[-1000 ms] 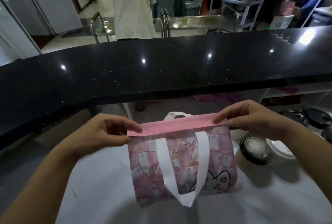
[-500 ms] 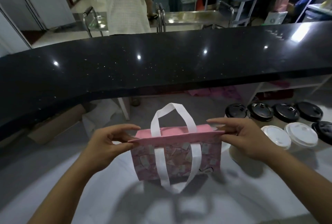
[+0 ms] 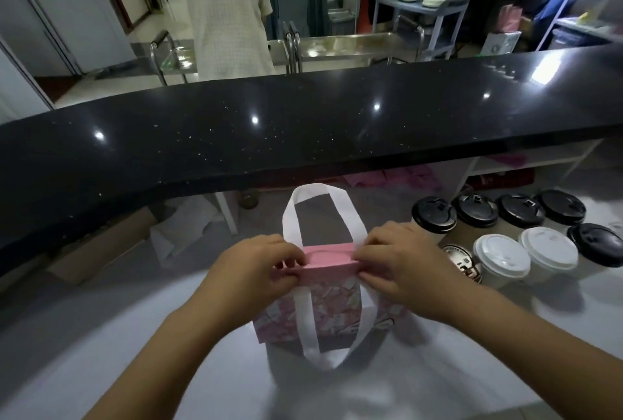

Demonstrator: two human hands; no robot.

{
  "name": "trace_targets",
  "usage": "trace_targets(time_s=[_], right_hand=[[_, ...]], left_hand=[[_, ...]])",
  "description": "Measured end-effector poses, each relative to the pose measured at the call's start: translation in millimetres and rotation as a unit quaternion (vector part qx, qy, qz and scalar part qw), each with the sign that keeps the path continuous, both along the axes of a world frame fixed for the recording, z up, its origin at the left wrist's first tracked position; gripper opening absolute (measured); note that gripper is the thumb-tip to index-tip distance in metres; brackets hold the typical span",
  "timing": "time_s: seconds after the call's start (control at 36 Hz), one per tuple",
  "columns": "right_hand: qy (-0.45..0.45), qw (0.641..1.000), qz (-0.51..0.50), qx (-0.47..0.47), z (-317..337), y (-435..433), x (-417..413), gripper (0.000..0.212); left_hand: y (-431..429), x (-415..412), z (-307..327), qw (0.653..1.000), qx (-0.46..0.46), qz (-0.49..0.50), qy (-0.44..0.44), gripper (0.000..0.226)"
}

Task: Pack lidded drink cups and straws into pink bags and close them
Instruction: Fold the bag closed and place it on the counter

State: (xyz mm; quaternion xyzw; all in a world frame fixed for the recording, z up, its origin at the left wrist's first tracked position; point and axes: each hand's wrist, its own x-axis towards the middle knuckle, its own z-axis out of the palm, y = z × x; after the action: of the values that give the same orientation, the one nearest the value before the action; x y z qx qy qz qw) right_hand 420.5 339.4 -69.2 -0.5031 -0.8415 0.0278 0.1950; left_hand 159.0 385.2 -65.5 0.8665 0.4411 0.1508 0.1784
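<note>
A long black speckled counter (image 3: 303, 136) runs left to right across the middle, with ceiling lights reflected in its polished top. Beyond it, left of centre, a person in a pale checked shirt (image 3: 229, 15) stands facing away. Just right of that person is a stainless steel trolley (image 3: 350, 43). Farther right stands a grey utility cart (image 3: 435, 9) bearing stacked white dishes (image 3: 433, 0). A pale door (image 3: 67, 4) is at far left. Under the counter, left, lie a cardboard box (image 3: 97, 247) and a crumpled white sheet (image 3: 182, 227). The near white work surface (image 3: 135, 352) is matte.
</note>
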Motion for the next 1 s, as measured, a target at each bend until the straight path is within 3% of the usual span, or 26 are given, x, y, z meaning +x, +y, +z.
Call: trace_targets(time_s=[0.17,0.33,0.56,0.75,1.0], right_hand=[[-0.072,0.997,-0.005,0.006,-2,15,-15,0.012],[-0.071,0.997,-0.008,0.000,-3,20,-8,0.014],[-0.030,0.994,-0.068,-0.075,5,11,30,0.024],[-0.007,0.998,-0.054,-0.045,4,1,35,0.011],[0.067,0.992,-0.040,-0.095,-2,0,64,0.011]], left_hand=[[5,27,2,0.994,0.082,-0.036,0.058,0.018],[15,29,3,0.997,0.029,-0.037,0.064,0.019],[22,-8,12,0.995,-0.084,-0.019,0.045,0.026],[21,-24,11,0.996,-0.081,0.020,0.030,0.016],[18,-40,20,0.993,-0.094,0.063,-0.017,0.016]])
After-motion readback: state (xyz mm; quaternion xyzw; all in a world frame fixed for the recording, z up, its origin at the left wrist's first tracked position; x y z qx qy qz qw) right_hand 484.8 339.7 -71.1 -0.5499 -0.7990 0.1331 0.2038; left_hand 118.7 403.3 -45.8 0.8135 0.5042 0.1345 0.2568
